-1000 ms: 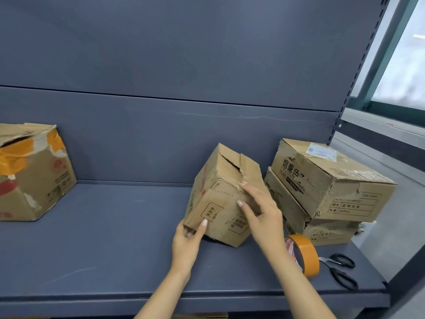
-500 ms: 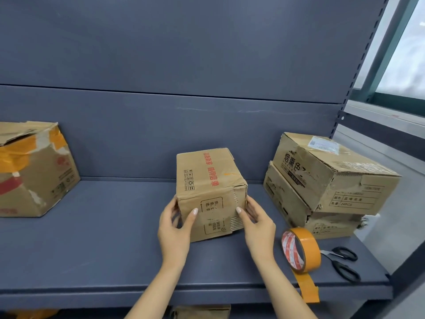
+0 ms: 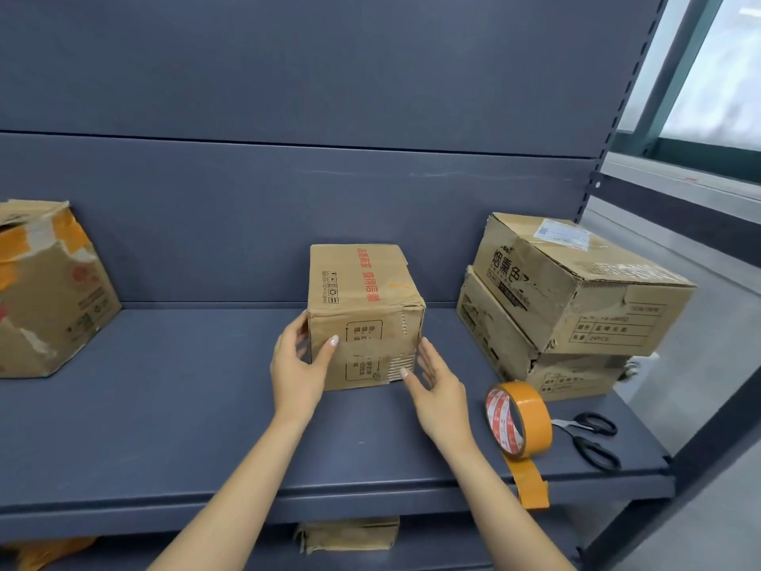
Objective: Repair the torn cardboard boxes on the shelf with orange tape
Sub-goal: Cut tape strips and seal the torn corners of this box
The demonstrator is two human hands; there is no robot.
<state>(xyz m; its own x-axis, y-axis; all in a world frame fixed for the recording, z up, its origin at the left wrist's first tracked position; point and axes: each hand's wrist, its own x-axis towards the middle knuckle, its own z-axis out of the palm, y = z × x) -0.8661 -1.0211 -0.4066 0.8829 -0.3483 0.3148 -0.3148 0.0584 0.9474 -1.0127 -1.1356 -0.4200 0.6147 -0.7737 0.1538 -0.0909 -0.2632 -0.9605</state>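
At the centre of the frame I see one small cardboard box (image 3: 364, 317) standing upright on the dark shelf (image 3: 164, 405), and I count two hands on it: the left hand (image 3: 298, 366) cups its left front corner with thumb on the front face, while the right hand (image 3: 438, 389) lies relaxed with straight fingers against its lower right edge. To the right are two stacked boxes (image 3: 576, 298), at far left one box patched with orange tape (image 3: 45, 290). At lower right stand one orange tape roll (image 3: 521, 420), its loose end hanging over the shelf edge, and one pair of black scissors (image 3: 593, 438).
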